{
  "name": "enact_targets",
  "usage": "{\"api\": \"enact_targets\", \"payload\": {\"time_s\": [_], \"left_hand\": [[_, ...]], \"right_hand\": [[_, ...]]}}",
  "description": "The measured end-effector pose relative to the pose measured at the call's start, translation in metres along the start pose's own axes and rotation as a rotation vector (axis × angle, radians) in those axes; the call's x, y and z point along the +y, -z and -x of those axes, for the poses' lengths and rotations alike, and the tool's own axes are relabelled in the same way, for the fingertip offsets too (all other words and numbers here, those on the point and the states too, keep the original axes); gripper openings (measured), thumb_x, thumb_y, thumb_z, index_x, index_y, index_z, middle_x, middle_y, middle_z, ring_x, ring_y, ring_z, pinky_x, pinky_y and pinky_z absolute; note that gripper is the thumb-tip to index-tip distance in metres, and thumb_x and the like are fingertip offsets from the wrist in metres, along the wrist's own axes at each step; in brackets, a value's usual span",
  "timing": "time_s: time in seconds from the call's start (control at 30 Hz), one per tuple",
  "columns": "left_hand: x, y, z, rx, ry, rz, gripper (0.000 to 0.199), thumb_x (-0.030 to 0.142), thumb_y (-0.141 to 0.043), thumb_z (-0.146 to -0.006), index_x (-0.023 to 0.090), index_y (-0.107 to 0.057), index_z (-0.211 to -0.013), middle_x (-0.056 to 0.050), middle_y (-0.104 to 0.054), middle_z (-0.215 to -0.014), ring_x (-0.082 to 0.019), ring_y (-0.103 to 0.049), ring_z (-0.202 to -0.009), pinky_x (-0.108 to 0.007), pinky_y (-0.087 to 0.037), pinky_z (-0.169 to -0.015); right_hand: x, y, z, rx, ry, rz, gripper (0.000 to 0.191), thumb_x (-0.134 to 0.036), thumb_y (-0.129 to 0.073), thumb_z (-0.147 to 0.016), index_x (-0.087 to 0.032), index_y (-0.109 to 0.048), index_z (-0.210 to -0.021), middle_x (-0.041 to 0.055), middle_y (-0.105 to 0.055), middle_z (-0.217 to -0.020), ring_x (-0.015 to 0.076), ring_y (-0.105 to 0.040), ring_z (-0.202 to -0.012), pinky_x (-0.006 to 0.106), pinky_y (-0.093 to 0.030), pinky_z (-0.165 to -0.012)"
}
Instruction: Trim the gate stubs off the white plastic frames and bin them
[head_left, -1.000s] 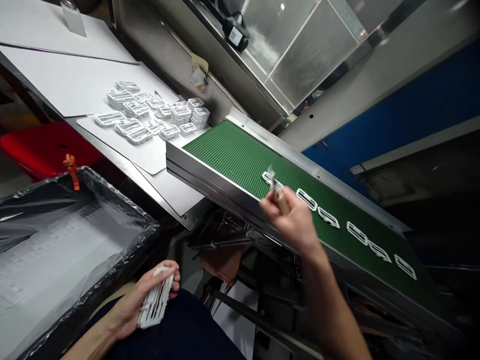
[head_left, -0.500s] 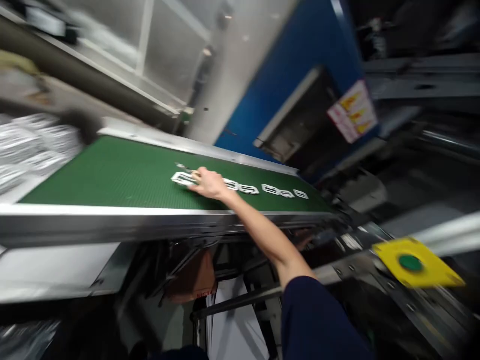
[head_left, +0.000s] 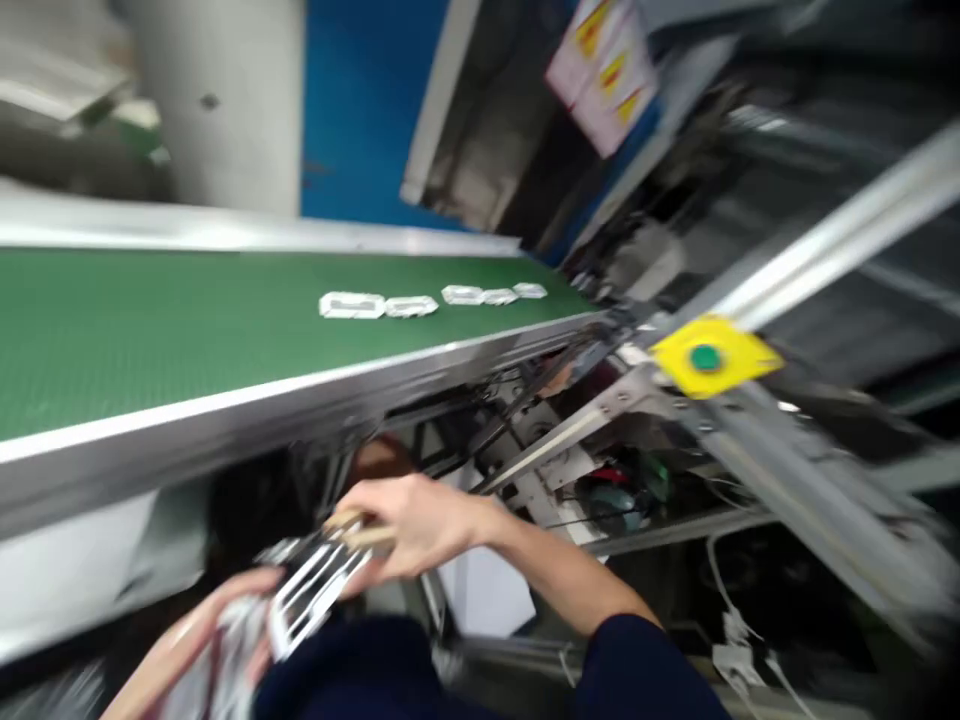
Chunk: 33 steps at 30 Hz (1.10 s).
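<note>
- Right hand [head_left: 420,525] is pulling back from the green conveyor belt [head_left: 150,330], fingers clamping a tan-handled tool [head_left: 356,532] just beside the stack.
- Left hand [head_left: 202,640] is gripping a stack of white plastic frames [head_left: 307,600], fingers closed around it.
- Five loose frames [head_left: 420,306] are lying in a row mid-belt, toward its right end.

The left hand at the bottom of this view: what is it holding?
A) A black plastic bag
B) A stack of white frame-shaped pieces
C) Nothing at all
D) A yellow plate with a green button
B: the left hand grips a stack of white frame-shaped pieces, shaped like those lying on the green conveyor belt.
</note>
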<state>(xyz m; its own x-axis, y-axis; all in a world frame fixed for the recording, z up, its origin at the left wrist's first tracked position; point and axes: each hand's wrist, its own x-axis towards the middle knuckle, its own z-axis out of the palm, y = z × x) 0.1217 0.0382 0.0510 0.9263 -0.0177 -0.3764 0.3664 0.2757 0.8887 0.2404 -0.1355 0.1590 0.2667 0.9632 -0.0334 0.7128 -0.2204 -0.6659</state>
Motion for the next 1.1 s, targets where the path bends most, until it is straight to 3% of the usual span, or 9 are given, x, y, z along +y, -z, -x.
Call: {"api": "enact_targets", "payload": {"time_s": [0.1, 0.2, 0.3, 0.43, 0.57, 0.93, 1.1], "left_hand": [[-0.013, -0.002, 0.031, 0.007, 0.088, 0.205, 0.036, 0.047, -0.066, -0.074, 0.023, -0.062, -0.1, -0.001, -0.063, -0.076, -0.016, -0.056, -0.063, -0.025, -0.045, -0.057], [-0.017, -0.007, 0.036, 0.087, 0.034, 0.213, 0.031, 0.033, -0.072, -0.072, 0.017, -0.061, -0.095, -0.001, -0.061, -0.07, -0.012, -0.053, -0.06, -0.021, -0.042, -0.056], [-0.021, -0.014, 0.037, 0.225, -0.051, 0.204, 0.03, 0.033, -0.072, -0.073, 0.016, -0.06, -0.095, 0.001, -0.06, -0.068, -0.011, -0.052, -0.058, -0.02, -0.041, -0.055], [-0.03, -0.022, 0.045, 0.358, -0.108, 0.177, 0.032, 0.035, -0.071, -0.073, 0.015, -0.06, -0.096, 0.001, -0.06, -0.068, -0.011, -0.053, -0.059, -0.02, -0.042, -0.056], [-0.039, -0.025, 0.054, 0.441, -0.139, 0.143, 0.033, 0.036, -0.071, -0.073, 0.016, -0.06, -0.097, 0.0, -0.062, -0.071, -0.012, -0.054, -0.062, -0.02, -0.043, -0.057], [-0.05, -0.036, 0.059, 0.58, -0.158, 0.182, 0.031, 0.036, -0.071, -0.073, 0.018, -0.061, -0.097, 0.001, -0.061, -0.069, -0.013, -0.056, -0.06, -0.021, -0.045, -0.057], [-0.055, -0.04, 0.057, 0.592, -0.156, 0.192, 0.031, 0.035, -0.071, -0.073, 0.018, -0.061, -0.097, 0.0, -0.062, -0.07, -0.012, -0.056, -0.06, -0.021, -0.045, -0.057]], "right_hand": [[0.015, -0.021, 0.014, 0.037, -0.097, -0.068, 0.043, -0.034, -0.074, -0.066, -0.018, -0.055, -0.101, 0.0016, -0.061, -0.095, 0.0135, -0.059, -0.084, 0.021, -0.044, -0.074], [0.025, -0.037, 0.016, 0.104, -0.173, -0.217, 0.047, -0.031, -0.074, -0.067, -0.02, -0.054, -0.109, 0.0028, -0.061, -0.1, 0.0156, -0.058, -0.089, 0.026, -0.044, -0.081], [0.031, -0.054, 0.019, 0.231, -0.232, -0.495, 0.032, -0.028, -0.069, -0.073, -0.02, -0.055, -0.1, 0.005, -0.06, -0.107, 0.0164, -0.058, -0.093, 0.029, -0.045, -0.084], [0.042, -0.076, 0.017, 0.433, -0.293, -0.776, 0.012, -0.027, -0.061, -0.081, -0.019, -0.054, -0.085, 0.0029, -0.064, -0.088, 0.0126, -0.058, -0.075, 0.027, -0.047, -0.072], [0.046, -0.083, 0.014, 0.459, -0.295, -0.937, 0.011, -0.025, -0.061, -0.081, -0.019, -0.054, -0.086, 0.0033, -0.066, -0.085, 0.0115, -0.059, -0.07, 0.025, -0.048, -0.067], [0.036, -0.103, 0.016, 0.524, -0.392, -0.989, 0.014, -0.023, -0.067, -0.076, -0.02, -0.056, -0.084, -0.0029, -0.061, -0.077, 0.0105, -0.061, -0.068, 0.024, -0.05, -0.067], [0.035, -0.105, 0.014, 0.555, -0.403, -0.861, 0.016, -0.024, -0.069, -0.073, -0.019, -0.057, -0.082, -0.0032, -0.059, -0.074, 0.0098, -0.058, -0.067, 0.023, -0.049, -0.066]]}}
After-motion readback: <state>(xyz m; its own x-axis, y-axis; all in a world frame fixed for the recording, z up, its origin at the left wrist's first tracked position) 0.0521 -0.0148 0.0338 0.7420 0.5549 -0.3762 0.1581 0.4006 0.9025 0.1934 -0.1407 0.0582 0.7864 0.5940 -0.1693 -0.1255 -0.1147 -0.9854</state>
